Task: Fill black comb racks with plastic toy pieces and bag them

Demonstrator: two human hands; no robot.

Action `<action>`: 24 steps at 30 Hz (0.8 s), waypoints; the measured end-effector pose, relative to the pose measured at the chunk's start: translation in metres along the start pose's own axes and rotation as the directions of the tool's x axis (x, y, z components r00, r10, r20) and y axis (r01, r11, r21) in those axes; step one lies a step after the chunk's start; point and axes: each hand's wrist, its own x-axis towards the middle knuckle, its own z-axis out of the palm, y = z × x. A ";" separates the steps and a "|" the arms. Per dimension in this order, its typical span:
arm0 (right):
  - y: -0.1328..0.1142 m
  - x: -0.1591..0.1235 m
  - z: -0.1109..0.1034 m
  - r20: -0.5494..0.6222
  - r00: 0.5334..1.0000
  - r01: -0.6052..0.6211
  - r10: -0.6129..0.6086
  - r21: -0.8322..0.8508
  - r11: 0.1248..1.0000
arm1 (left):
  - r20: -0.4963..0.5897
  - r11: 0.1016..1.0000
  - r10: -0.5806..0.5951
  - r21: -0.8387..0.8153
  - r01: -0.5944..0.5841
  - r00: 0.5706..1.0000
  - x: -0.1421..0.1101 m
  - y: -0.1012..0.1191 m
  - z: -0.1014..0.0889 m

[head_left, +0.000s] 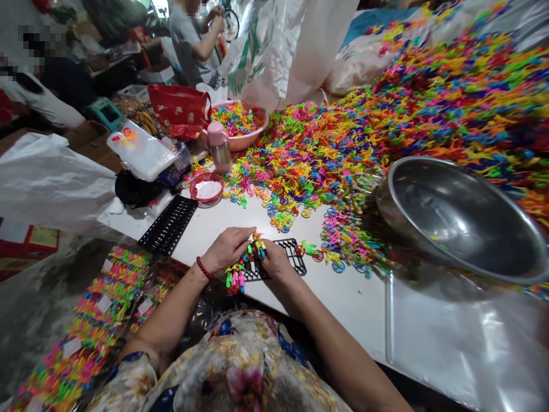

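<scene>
Small plastic bicycle-rider toys stand in the slots of a black rack (295, 257) on the white table in front of me. My left hand (227, 247) reaches over the rack's left part, its fingers stretched out with their tips near a yellow toy rider (259, 243). My right hand (277, 260) is closed at the right side of that toy, thumb and fingers against it. Below my left palm, green and pink toy riders (235, 280) stick out at the rack's near edge. My palms hide part of the rack.
Right of the rack lie loose toys (338, 260), joining a huge pile (326, 149). A steel basin (463, 217) sits at right. Left are another black rack (168, 224), a red basket (206, 189) and a pink-lidded flask (219, 146). Bagged toys (92, 320) lie below. A person (195, 46) works behind.
</scene>
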 end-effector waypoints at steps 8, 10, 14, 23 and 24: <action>0.013 0.000 0.005 0.175 0.983 0.093 -0.060 -0.187 0.978 | 0.119 1.000 0.029 -0.015 -0.028 0.992 0.002 0.002 -0.004; 0.014 0.000 0.008 0.165 0.984 0.099 -0.067 -0.195 0.976 | 0.146 0.999 0.046 0.001 -0.047 0.988 0.002 0.003 -0.005; 0.010 0.000 0.010 0.131 0.988 0.108 -0.087 -0.166 0.980 | 0.176 0.999 0.030 0.039 -0.037 0.984 0.004 0.005 -0.008; 0.032 -0.057 -0.074 -0.241 0.969 -0.063 -0.048 -0.433 0.899 | 0.215 0.993 -0.048 0.113 0.024 0.975 0.009 0.003 -0.006; 0.036 -0.062 -0.085 -0.258 0.965 -0.096 -0.039 -0.489 0.867 | 0.218 0.992 -0.046 0.122 0.020 0.975 0.011 0.004 -0.006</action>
